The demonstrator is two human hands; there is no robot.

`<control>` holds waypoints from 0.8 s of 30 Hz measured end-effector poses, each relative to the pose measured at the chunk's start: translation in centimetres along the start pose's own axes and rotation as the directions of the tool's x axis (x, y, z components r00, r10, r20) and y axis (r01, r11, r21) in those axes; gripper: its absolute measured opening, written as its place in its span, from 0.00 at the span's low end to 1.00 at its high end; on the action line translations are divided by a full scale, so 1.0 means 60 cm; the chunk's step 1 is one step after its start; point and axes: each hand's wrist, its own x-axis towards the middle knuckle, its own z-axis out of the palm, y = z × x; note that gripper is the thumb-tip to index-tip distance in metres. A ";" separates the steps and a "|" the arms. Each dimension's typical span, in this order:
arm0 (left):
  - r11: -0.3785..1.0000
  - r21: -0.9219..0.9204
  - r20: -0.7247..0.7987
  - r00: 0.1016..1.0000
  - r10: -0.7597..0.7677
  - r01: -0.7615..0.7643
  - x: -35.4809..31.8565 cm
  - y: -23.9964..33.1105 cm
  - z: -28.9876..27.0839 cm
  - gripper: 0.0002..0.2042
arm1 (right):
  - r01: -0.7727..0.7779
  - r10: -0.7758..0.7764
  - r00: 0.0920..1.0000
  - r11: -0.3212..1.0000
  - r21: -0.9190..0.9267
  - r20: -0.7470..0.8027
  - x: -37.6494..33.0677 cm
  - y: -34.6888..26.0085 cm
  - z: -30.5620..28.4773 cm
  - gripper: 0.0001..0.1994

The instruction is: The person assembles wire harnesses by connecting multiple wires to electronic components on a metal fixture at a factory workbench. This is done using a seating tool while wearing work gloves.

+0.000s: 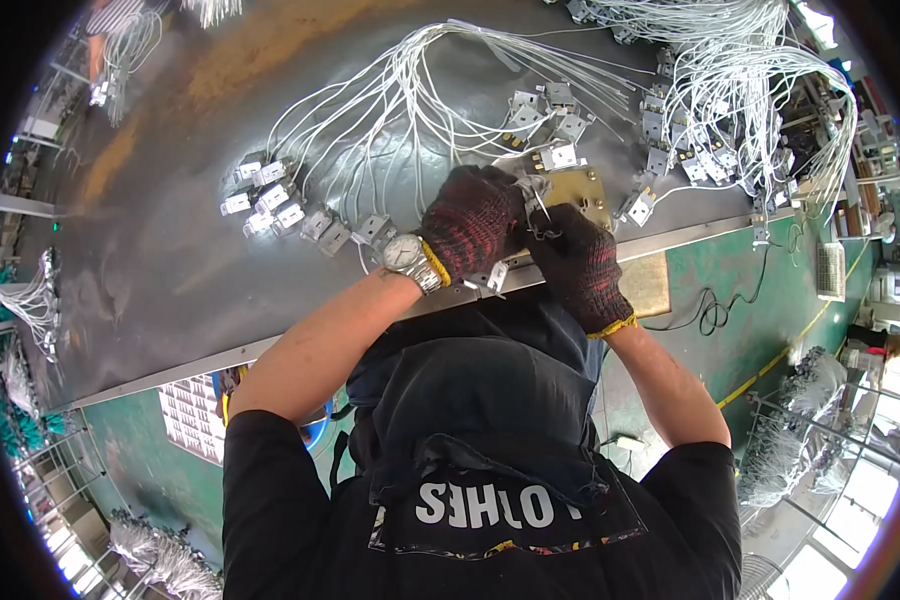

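Note:
Both my hands wear dark red and black knit gloves with yellow cuffs and meet at the table's near edge. My left hand (475,225), a silver watch at its wrist, is closed at a small silver metal bracket (536,190). Close beside it, my right hand (578,268) has its fingers pinched together near a thin white wire; what lies inside them is hidden. Under and behind the fingers sits a brass-coloured plate fixture (592,190) with small posts. White wires (410,75) with metal brackets (270,200) at their ends fan out across the table.
A large pile of wired brackets (730,100) covers the table's right end, some hanging over the edge. The dark metal table (170,290) has a raised light rim along the near side. Racks with hanging wire bundles (800,420) stand right; a black cable (715,310) lies on the green floor.

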 end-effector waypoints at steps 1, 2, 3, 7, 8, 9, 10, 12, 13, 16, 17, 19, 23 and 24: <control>0.999 -0.022 0.053 0.998 -0.031 0.032 0.007 -0.001 0.003 0.16 | 0.030 -0.030 0.999 1.000 -0.004 0.011 0.000 0.002 -0.001 0.10; 0.999 -0.020 0.051 0.998 -0.031 0.032 0.009 -0.003 0.007 0.16 | 0.032 -0.032 0.999 0.999 -0.004 0.010 0.000 0.002 -0.006 0.10; 0.999 -0.043 0.008 1.000 -0.029 0.029 0.010 -0.003 0.013 0.16 | 0.008 -0.011 0.998 0.999 0.052 0.063 0.000 0.002 -0.014 0.12; 0.998 -0.054 -0.045 0.998 -0.041 0.038 0.009 -0.005 0.032 0.17 | -0.056 0.035 0.989 0.988 0.146 0.141 -0.016 0.017 -0.057 0.19; 0.998 -0.058 -0.045 0.998 -0.040 0.037 0.011 -0.004 0.033 0.17 | -0.059 0.038 0.989 0.988 0.142 0.141 -0.021 0.020 -0.069 0.19; 0.997 -0.061 -0.029 0.999 -0.046 0.044 0.012 -0.003 0.035 0.17 | -0.117 0.078 0.980 0.970 0.211 0.184 -0.025 0.020 -0.082 0.20; 0.997 -0.063 -0.012 0.999 -0.053 0.052 0.013 -0.004 0.034 0.17 | -0.175 0.112 0.967 0.944 0.278 0.229 -0.027 0.021 -0.091 0.20; 0.997 -0.059 -0.022 0.998 -0.054 0.052 0.010 -0.004 0.037 0.16 | -0.069 0.030 0.977 0.982 0.178 0.212 -0.029 0.024 -0.094 0.18; 0.998 -0.037 -0.032 0.998 -0.046 0.045 0.012 -0.001 0.031 0.16 | 0.040 -0.055 0.977 0.996 0.076 0.204 -0.028 0.018 -0.097 0.18; 0.999 -0.026 -0.002 0.999 -0.035 0.035 0.012 0.000 0.022 0.15 | 0.144 -0.131 0.977 0.987 -0.068 0.170 -0.024 -0.013 -0.094 0.16; 0.999 -0.030 -0.002 0.999 -0.036 0.036 0.012 -0.001 0.025 0.15 | 0.139 -0.123 0.982 0.984 -0.111 0.140 -0.022 -0.024 -0.092 0.15; 0.999 -0.008 -0.113 0.993 0.033 -0.034 0.012 -0.001 0.030 0.14 | 0.133 -0.107 0.982 0.977 -0.166 0.157 -0.020 -0.036 -0.093 0.15; 0.999 -0.012 -0.079 0.996 0.033 -0.034 0.013 -0.005 0.037 0.16 | 0.144 -0.099 0.980 0.952 -0.271 0.172 -0.013 -0.060 -0.097 0.13; 1.000 -0.009 -0.069 0.998 0.010 -0.011 0.016 -0.008 0.038 0.16 | 0.144 -0.099 0.980 0.951 -0.272 0.173 -0.011 -0.061 -0.092 0.13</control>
